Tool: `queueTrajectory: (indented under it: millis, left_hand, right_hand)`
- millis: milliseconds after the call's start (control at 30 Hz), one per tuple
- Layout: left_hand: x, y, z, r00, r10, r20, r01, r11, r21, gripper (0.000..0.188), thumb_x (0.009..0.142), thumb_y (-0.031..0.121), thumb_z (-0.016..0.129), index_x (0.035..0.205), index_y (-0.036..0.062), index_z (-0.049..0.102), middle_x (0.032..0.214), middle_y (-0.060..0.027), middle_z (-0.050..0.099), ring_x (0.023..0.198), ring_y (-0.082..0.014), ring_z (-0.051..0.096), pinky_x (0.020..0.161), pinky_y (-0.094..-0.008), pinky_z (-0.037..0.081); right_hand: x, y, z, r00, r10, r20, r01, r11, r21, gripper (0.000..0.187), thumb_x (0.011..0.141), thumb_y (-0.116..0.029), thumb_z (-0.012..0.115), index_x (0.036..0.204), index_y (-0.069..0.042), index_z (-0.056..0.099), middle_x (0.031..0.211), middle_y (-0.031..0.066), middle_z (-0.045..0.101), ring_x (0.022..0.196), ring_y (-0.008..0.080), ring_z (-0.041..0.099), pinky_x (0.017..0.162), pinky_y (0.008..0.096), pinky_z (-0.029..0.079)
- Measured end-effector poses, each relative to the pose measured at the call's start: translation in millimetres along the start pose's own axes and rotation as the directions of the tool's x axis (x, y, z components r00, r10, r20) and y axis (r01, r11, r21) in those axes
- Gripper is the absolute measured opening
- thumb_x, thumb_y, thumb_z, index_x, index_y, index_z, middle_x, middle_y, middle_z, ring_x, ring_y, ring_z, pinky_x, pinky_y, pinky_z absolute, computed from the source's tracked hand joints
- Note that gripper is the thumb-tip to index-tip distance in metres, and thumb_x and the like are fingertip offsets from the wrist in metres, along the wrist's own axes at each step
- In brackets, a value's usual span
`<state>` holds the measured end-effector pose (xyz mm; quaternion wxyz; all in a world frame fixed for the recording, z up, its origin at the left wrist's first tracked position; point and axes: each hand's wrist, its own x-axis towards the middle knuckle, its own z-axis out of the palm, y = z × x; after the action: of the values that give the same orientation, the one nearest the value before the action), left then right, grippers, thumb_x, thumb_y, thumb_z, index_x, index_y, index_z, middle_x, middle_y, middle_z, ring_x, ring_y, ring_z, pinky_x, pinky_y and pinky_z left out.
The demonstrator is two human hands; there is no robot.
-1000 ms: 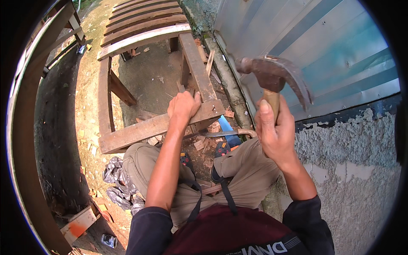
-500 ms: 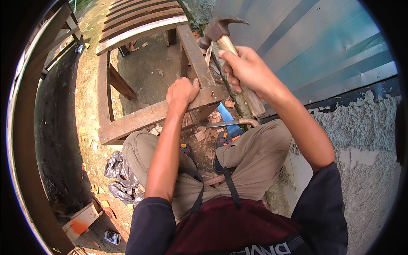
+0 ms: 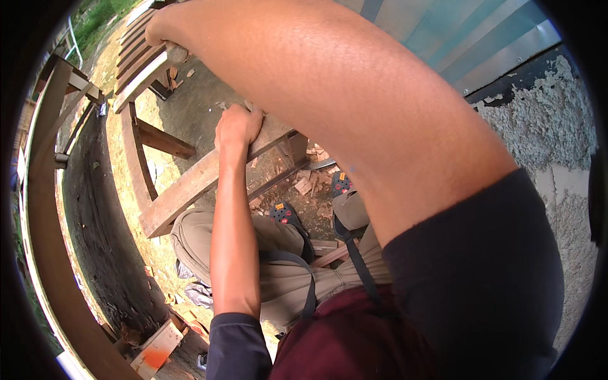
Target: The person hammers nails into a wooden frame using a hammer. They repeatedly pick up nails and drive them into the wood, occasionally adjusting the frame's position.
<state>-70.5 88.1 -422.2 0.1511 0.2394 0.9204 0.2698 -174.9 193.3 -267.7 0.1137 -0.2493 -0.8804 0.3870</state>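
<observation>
A slatted wooden frame (image 3: 180,190), like a bench or chair, stands before me, its near rail running from lower left to upper right. My left hand (image 3: 238,126) is closed over this rail, near its right end; the fingertips are hidden on the far side. My right arm reaches up across the view, covering the frame's right side. At the upper left, my right hand (image 3: 162,26) is partly hidden by its forearm and closed on a hammer. Only the butt of the hammer's wooden handle (image 3: 177,54) shows below the hand; the hammer head is out of sight.
Wood chips (image 3: 306,182) lie on the ground by my shoes (image 3: 284,213). A corrugated metal sheet (image 3: 487,50) and rough wall (image 3: 538,120) border the right. Another wooden structure (image 3: 47,209) curves along the left. An orange-marked board (image 3: 157,351) lies at the lower left.
My right arm has swung up and leftward with the hammer, now filling the upper view. The view has shifted, and the saw by the frame's corner is now mostly hidden. My left hand stays on the rail.
</observation>
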Motion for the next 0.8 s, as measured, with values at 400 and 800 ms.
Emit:
queueTrajectory:
  millis: [400, 800]
  left_hand:
    - [1, 19, -9, 0.999, -0.053, -0.001, 0.053, 0.998, -0.037, 0.066, 0.093, 0.056, 0.056, 0.121, -0.0023, 0.072, 0.126, -0.0268, 0.069, 0.121, -0.0416, 0.065, 0.103, -0.049, 0.051]
    - [8, 23, -10, 0.99, -0.045, 0.135, 0.03, 0.993, 0.111, 0.061, 0.095, 0.05, 0.056, 0.114, -0.0046, 0.074, 0.118, -0.0271, 0.072, 0.116, -0.0413, 0.068, 0.101, -0.0484, 0.053]
  right_hand:
    - [10, -16, 22, 1.0, -0.019, -0.005, 0.019, 1.0, 0.004, 0.027, 0.102, -0.024, 0.055, 0.095, 0.001, 0.063, 0.076, 0.013, 0.067, 0.067, 0.017, 0.067, 0.061, 0.0346, 0.057]
    - [-210, 95, -99, 0.946, 0.196, 0.258, -0.306, 0.805, 0.509, 0.036, 0.11, -0.035, 0.049, 0.123, -0.002, 0.054, 0.079, -0.0012, 0.048, 0.052, 0.005, 0.043, 0.042, 0.0239, 0.036]
